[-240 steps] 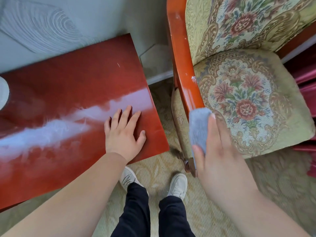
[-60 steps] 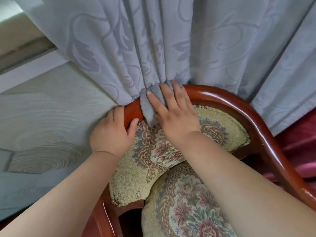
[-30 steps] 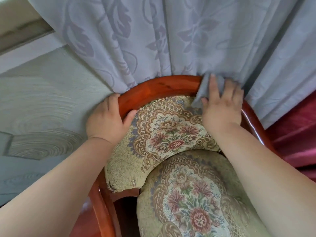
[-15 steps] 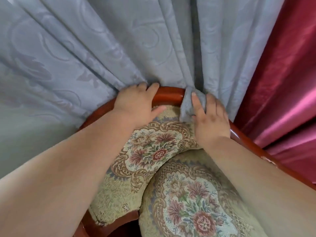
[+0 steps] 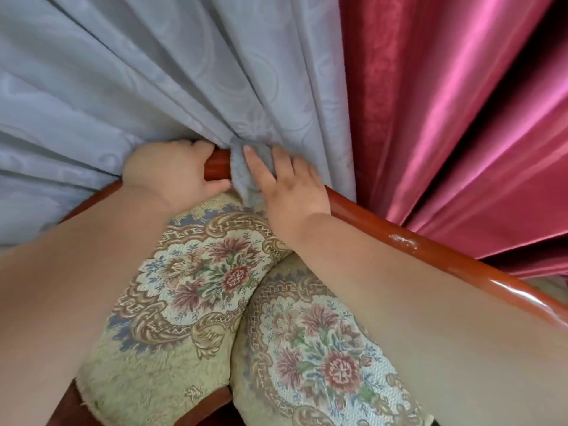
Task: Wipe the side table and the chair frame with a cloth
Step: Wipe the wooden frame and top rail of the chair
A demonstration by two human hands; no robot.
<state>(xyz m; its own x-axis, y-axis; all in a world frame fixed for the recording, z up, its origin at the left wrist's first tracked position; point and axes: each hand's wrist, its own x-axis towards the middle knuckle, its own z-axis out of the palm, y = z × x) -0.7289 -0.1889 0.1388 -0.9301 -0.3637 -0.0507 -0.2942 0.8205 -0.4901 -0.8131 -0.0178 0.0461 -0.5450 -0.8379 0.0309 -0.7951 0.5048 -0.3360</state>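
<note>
The glossy red-brown chair frame (image 5: 430,244) curves along the top of the backrest, running down to the right. My left hand (image 5: 172,173) grips the top rail, fingers curled over its far side. Just right of it, my right hand (image 5: 289,186) presses a grey-blue cloth (image 5: 246,173) flat onto the rail, the cloth draped over the wood and down onto the upholstery. The two hands are almost touching. The side table is out of view.
The floral upholstered backrest (image 5: 199,272) and seat cushion (image 5: 322,358) fill the lower middle. A grey patterned curtain (image 5: 153,72) hangs tight behind the rail, and a shiny crimson curtain (image 5: 461,103) hangs at the right. A chipped spot (image 5: 402,239) marks the rail.
The view has swung right, showing more crimson curtain. My left hand has slid right along the rail, close to the cloth. My right hand stays on the cloth at the rail's top.
</note>
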